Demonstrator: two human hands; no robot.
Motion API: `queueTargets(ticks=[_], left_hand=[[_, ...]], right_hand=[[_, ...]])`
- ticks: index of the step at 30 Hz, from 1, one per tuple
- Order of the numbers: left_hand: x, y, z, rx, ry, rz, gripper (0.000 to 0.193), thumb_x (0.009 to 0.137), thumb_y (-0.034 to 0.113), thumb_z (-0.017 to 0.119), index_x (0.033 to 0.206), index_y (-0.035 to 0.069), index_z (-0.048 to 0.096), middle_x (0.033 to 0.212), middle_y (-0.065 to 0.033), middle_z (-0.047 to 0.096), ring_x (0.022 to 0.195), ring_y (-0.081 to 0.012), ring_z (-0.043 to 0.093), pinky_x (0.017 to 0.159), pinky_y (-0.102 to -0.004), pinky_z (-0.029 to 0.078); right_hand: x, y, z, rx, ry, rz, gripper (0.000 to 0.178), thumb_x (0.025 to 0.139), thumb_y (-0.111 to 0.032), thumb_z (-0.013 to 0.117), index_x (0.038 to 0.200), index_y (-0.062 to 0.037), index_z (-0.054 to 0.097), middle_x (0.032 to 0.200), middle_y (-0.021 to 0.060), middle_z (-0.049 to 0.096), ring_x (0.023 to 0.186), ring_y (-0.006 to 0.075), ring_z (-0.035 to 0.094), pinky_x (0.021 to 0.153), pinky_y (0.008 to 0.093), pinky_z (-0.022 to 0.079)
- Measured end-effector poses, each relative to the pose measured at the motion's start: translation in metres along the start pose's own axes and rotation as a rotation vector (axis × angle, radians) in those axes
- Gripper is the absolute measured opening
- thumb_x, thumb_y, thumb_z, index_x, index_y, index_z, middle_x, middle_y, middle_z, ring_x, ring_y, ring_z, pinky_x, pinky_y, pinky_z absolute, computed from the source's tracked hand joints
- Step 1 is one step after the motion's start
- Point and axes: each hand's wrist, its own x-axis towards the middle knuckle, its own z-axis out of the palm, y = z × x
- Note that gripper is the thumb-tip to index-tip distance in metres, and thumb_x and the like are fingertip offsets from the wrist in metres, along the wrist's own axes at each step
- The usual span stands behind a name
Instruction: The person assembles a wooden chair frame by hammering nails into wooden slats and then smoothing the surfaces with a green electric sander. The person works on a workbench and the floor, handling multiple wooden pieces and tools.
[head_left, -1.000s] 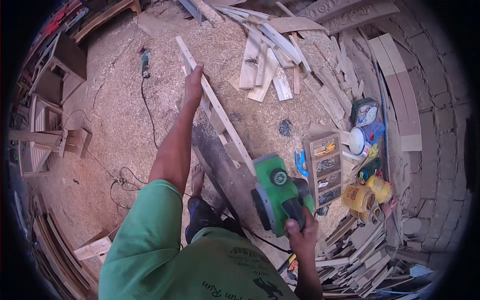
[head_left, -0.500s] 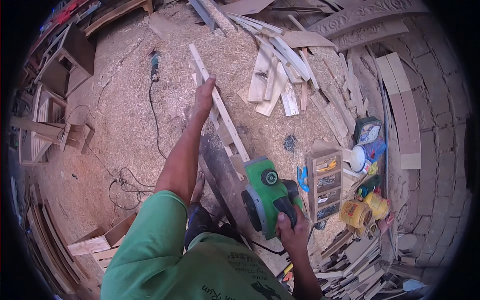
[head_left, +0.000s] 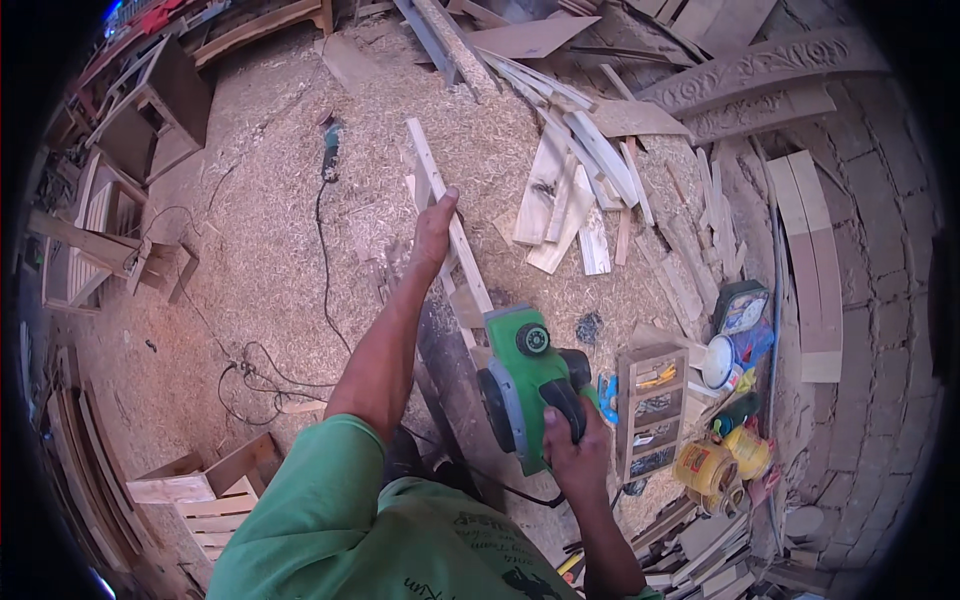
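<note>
Green plastic marks the one electric planer [head_left: 528, 388], which sits on the near end of one long pale wooden slat [head_left: 447, 232]. That slat rests along a darker plank [head_left: 455, 375] above the sawdust-covered floor [head_left: 270, 250]. Two hands are at work. Right hand [head_left: 572, 447] is wrapped tight around the planer's black handle, the forearm rising from the lower edge. Left hand [head_left: 436, 224] lies further up the slat, well beyond the planer, fingers closed over its edge, arm stretched nearly straight. One cabled power tool [head_left: 328, 160] lies on the floor toward the far left.
</note>
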Motion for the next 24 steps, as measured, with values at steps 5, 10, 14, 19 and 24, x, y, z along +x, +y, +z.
queueTargets(ticks=[5,10,14,19,24], left_hand=[[0.010,-0.023,0.000,-0.259,0.009,-0.077,0.082,0.110,0.068,0.046,0.139,-0.007,0.060,0.136,-0.0141,0.062,0.126,-0.0204,0.055,0.116,-0.0332,0.039],[0.030,-0.060,-0.003,-0.491,0.115,0.021,0.056,0.118,0.046,0.043,0.145,-0.002,0.053,0.131,-0.0049,0.057,0.115,-0.0135,0.055,0.104,-0.0284,0.043],[0.024,-0.057,0.002,-0.548,0.116,-0.038,0.053,0.114,0.040,0.052,0.144,-0.003,0.060,0.130,-0.0049,0.064,0.115,-0.0121,0.060,0.105,-0.0259,0.046],[0.023,-0.059,-0.005,-0.445,0.137,-0.034,0.049,0.111,0.038,0.058,0.138,-0.002,0.065,0.120,-0.0028,0.068,0.107,-0.0099,0.062,0.100,-0.0244,0.048],[-0.002,-0.026,0.001,-0.118,0.178,0.060,0.033,0.115,0.029,0.055,0.131,0.002,0.064,0.103,-0.0050,0.069,0.091,-0.0124,0.060,0.085,-0.0289,0.050]], right_hand=[[0.031,-0.026,0.011,0.040,-0.015,0.010,0.043,0.103,-0.041,0.075,0.116,-0.0008,0.068,0.093,0.0185,0.075,0.086,0.0325,0.075,0.077,0.0455,0.057],[0.055,-0.040,0.019,0.027,-0.006,-0.124,0.038,0.105,-0.039,0.073,0.109,-0.0015,0.065,0.074,0.0068,0.065,0.061,0.0167,0.063,0.056,0.0333,0.049],[0.070,-0.045,0.024,0.092,0.002,-0.146,0.039,0.106,-0.039,0.073,0.106,-0.0017,0.064,0.065,0.0007,0.060,0.050,0.0085,0.057,0.046,0.0269,0.045],[0.096,-0.066,0.037,0.058,-0.007,-0.120,0.046,0.103,-0.045,0.075,0.106,-0.0001,0.068,0.077,0.0104,0.068,0.067,0.0227,0.067,0.063,0.0389,0.052],[0.126,-0.092,0.053,0.048,-0.018,-0.126,0.050,0.103,-0.050,0.074,0.107,0.0001,0.068,0.079,0.0121,0.068,0.070,0.0242,0.068,0.065,0.0399,0.052]])
